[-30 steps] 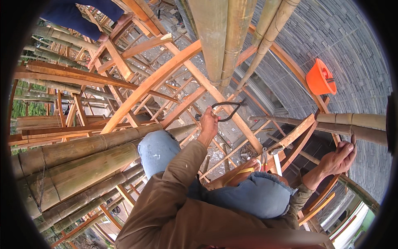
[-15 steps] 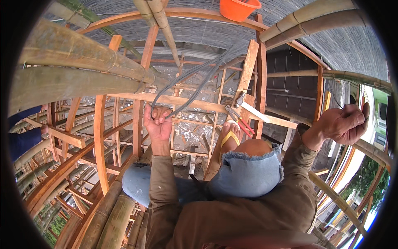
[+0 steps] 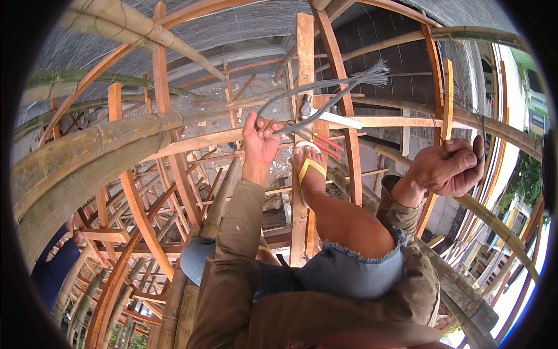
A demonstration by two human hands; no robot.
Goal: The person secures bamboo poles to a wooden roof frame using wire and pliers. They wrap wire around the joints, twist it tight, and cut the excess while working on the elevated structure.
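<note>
A folded bundle of grey tie wire [image 3: 370, 75] loops through the curled fingers of my left hand [image 3: 260, 145], its frayed ends fanning to the right. My right hand [image 3: 449, 168] is raised at the right, fingers pinched together on thin dark wire [image 3: 483, 127] that arcs up above it. Between the hands, a hammer [image 3: 340, 118] with a white handle rests on the timber by my foot. Pincers [image 3: 326, 144] with red handles lie just below it, partly behind the wire bundle and close to my sandalled foot [image 3: 313, 166].
Thick bamboo poles [image 3: 87, 151] run across the left. Upright and crossing timbers [image 3: 343, 110] frame the space, with rubble-strewn ground [image 3: 203, 116] far below. At the far left, another person's dark blue sleeve [image 3: 55, 262] and hand show. A building stands at the right.
The view has swung to the right, and the orange bucket has left the frame. The wire bundle now points more to the right. Both hands keep their grip.
</note>
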